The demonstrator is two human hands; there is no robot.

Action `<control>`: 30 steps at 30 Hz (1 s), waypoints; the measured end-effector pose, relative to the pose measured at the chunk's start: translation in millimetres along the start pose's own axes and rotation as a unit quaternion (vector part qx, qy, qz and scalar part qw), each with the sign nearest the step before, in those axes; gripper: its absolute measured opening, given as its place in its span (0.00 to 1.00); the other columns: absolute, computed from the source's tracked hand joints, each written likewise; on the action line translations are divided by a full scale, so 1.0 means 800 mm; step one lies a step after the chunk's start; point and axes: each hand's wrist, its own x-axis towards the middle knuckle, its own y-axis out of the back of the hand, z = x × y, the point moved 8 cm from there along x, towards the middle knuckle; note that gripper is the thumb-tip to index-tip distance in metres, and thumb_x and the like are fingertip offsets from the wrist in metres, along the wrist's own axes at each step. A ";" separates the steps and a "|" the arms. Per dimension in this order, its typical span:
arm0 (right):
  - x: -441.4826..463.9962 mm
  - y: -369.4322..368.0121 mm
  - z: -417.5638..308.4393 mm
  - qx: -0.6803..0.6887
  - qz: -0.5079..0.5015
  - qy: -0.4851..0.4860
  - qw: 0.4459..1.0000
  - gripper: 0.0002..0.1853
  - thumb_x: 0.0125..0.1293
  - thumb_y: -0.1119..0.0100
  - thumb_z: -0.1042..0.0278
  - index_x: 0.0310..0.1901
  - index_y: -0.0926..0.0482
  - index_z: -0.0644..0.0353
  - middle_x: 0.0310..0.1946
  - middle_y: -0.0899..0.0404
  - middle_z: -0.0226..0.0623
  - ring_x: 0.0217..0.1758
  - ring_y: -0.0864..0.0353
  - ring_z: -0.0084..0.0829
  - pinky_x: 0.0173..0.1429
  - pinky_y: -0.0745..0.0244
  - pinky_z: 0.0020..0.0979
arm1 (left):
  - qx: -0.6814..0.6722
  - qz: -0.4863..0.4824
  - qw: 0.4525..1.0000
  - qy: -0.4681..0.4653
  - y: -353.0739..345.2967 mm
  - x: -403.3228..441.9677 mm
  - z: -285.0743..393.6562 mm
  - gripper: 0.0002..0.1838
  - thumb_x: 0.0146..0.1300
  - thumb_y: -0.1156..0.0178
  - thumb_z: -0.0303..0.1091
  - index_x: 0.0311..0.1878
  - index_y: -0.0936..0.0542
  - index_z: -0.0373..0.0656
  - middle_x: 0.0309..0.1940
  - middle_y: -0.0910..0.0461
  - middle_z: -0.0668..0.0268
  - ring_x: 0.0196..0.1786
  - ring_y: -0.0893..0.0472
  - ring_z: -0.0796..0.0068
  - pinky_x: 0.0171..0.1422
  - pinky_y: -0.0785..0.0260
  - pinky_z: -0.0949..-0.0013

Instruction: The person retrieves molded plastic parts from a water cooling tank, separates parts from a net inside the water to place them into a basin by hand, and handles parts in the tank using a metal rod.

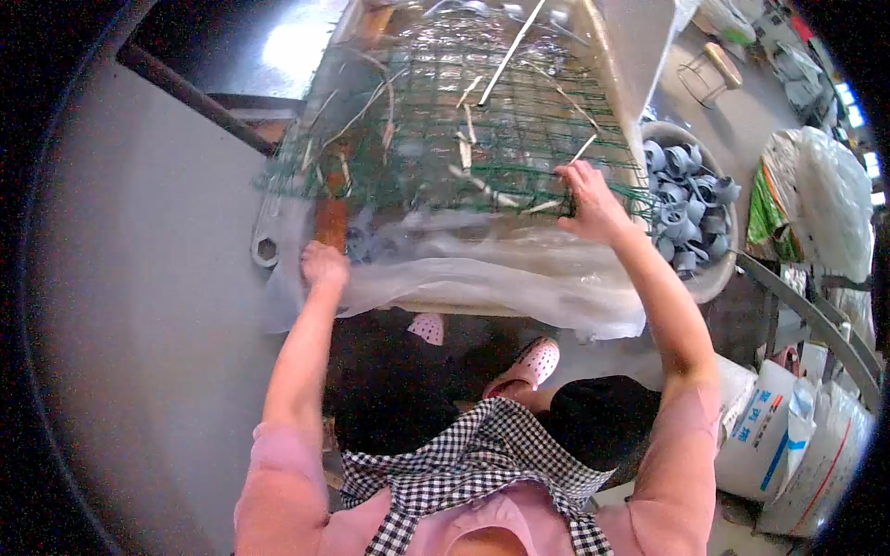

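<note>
My right hand [593, 206] is at the near right edge of a green wire mesh [417, 120], fingers and thumb curled around its edge. White strips [466, 148] are tied or threaded through the mesh. My left hand [324, 266] is closed at the near end of an orange-brown strip [332, 218], beside clear plastic sheeting [482, 278]; what lies in its fingers is hidden. The mesh spans a long, plastic-lined tub [607, 65]. Blurred grey pieces [371, 244] show through the plastic near my left hand.
A round tub [721, 278] of grey curved plastic parts [686, 204] stands at the right. White printed sacks [774, 426] and a metal rail [825, 324] are farther right. A stool [718, 69] stands behind. A dark bar [195, 97] runs along the upper left.
</note>
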 end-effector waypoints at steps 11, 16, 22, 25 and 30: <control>-0.117 -0.109 0.001 0.053 -0.111 0.002 0.992 0.41 0.36 0.31 0.59 0.55 0.37 0.57 0.45 0.36 0.44 0.52 0.37 0.44 0.55 0.37 0.41 | -0.125 0.108 0.984 -0.064 -0.071 0.023 -0.029 0.26 0.54 0.48 0.50 0.49 0.28 0.40 0.48 0.27 0.55 0.53 0.30 0.58 0.59 0.41 0.59; -0.089 -0.168 0.022 0.065 -0.166 -0.022 0.984 0.43 0.38 0.31 0.54 0.58 0.39 0.55 0.49 0.37 0.43 0.55 0.38 0.46 0.56 0.38 0.43 | -0.164 0.058 0.984 0.028 0.028 -0.041 -0.019 0.26 0.49 0.41 0.51 0.43 0.25 0.39 0.52 0.32 0.51 0.56 0.34 0.57 0.56 0.39 0.60; -0.090 -0.194 0.016 -0.041 -0.249 -0.048 0.966 0.46 0.45 0.36 0.47 0.65 0.48 0.50 0.59 0.42 0.41 0.61 0.42 0.43 0.57 0.38 0.45 | -0.090 0.180 0.979 0.014 0.074 -0.091 -0.016 0.24 0.47 0.40 0.52 0.38 0.22 0.39 0.45 0.30 0.55 0.51 0.32 0.59 0.54 0.42 0.56; -0.098 -0.197 0.021 -0.074 -0.254 -0.045 0.963 0.46 0.48 0.40 0.44 0.66 0.50 0.49 0.60 0.43 0.40 0.61 0.42 0.43 0.56 0.38 0.44 | -0.033 0.142 0.987 0.063 0.076 -0.083 -0.011 0.24 0.47 0.39 0.53 0.38 0.21 0.40 0.46 0.29 0.57 0.52 0.32 0.60 0.56 0.43 0.58; -0.089 -0.227 0.026 -0.194 -0.305 -0.084 0.928 0.43 0.50 0.42 0.46 0.66 0.50 0.48 0.64 0.49 0.38 0.62 0.42 0.41 0.55 0.38 0.42 | 0.000 0.079 0.995 0.068 0.088 -0.078 -0.006 0.25 0.46 0.38 0.53 0.39 0.21 0.41 0.46 0.29 0.58 0.52 0.32 0.61 0.55 0.43 0.58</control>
